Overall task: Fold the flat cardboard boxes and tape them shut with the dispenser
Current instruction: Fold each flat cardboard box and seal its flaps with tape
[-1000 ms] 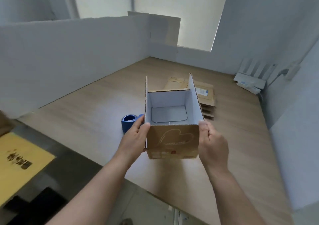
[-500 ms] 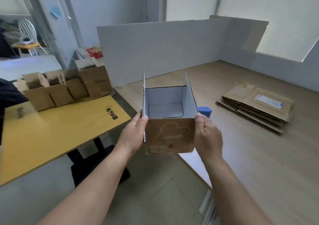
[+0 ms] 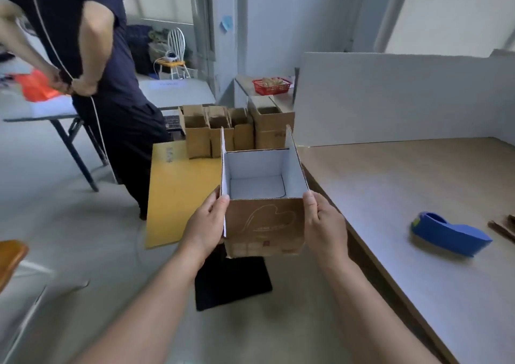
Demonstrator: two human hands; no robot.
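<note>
Clasping open-topped corrugated box [image 3: 264, 224], white-lined, left hand [image 3: 207, 224], right hand [image 3: 324, 224], fingers [image 3: 310, 204] seemingly curled round its sides

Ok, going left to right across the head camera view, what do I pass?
Orange bag → standing person in dark clothes → left hand → open brown cardboard box → right hand → blue tape dispenser.

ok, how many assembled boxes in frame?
5. One box gripped between left hand and right hand; four boxes in a row on the yellow table, far end. The gripped one may hide others.
</note>
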